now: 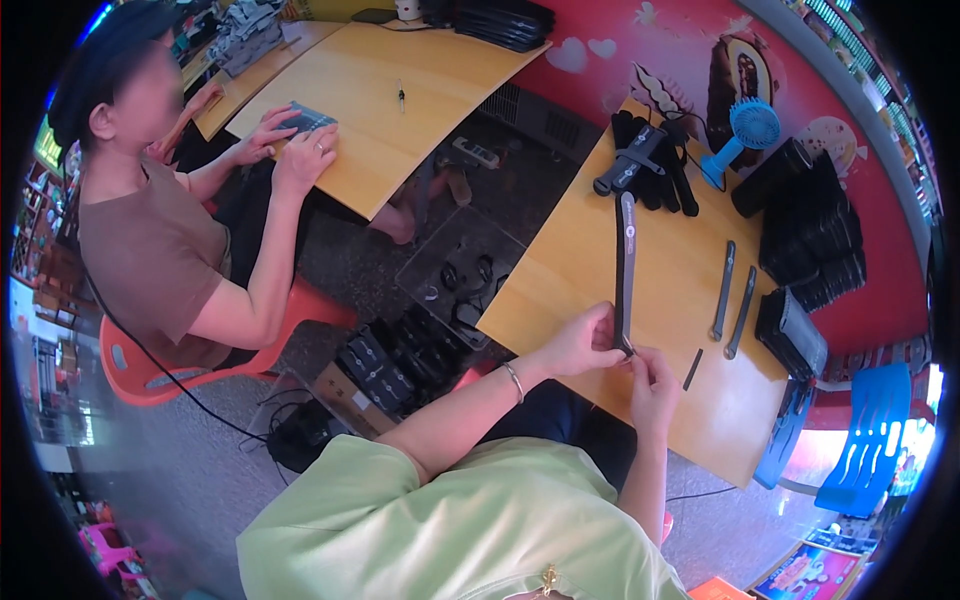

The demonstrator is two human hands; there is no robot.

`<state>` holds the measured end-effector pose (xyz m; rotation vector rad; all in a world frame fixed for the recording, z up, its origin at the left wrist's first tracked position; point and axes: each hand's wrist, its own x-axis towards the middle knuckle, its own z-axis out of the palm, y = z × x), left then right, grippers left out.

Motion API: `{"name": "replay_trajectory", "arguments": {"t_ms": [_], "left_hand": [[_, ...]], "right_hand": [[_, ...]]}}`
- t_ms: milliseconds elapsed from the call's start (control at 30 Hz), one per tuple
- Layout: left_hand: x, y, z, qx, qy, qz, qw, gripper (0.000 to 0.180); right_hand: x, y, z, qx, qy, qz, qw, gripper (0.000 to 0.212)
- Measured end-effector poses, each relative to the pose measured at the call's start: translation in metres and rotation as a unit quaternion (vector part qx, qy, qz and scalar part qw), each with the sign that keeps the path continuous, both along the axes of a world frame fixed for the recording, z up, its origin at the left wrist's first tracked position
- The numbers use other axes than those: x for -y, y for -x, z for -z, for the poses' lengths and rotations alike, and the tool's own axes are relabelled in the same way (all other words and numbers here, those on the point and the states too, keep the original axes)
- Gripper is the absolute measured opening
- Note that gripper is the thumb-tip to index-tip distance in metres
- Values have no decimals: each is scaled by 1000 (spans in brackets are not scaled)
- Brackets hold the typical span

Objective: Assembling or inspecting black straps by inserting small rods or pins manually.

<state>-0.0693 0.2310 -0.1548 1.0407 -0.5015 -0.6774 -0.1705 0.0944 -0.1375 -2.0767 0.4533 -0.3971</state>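
Over the table [560, 270], the left hand [588, 340] and right hand [655, 385] pinch the near end of a dark strap [624, 275], whose far part bears small white printing, as does the black bundle [632, 160] beyond it.

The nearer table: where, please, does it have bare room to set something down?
The nearer table is bare left of the held black strap and between that strap and the two short straps. Its wall side is crowded with a black pile, blue fan and black stacks.
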Motion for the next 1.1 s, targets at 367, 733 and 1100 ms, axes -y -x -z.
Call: {"name": "replay_trajectory", "arguments": {"t_ms": [367,733,1100], "left_hand": [[0,0,6,-46,49,-6,998,51],[-4,-10,12,-162,99,-76,979,32],[-1,-2,12,-38,50,21,998,38]], "right_hand": [[-9,3,-46,-94,123,-62,986,10],[-11,11,-37,-69,37,-32,996,14],[-19,-8,-16,23,-94,-7,995,25]]}}
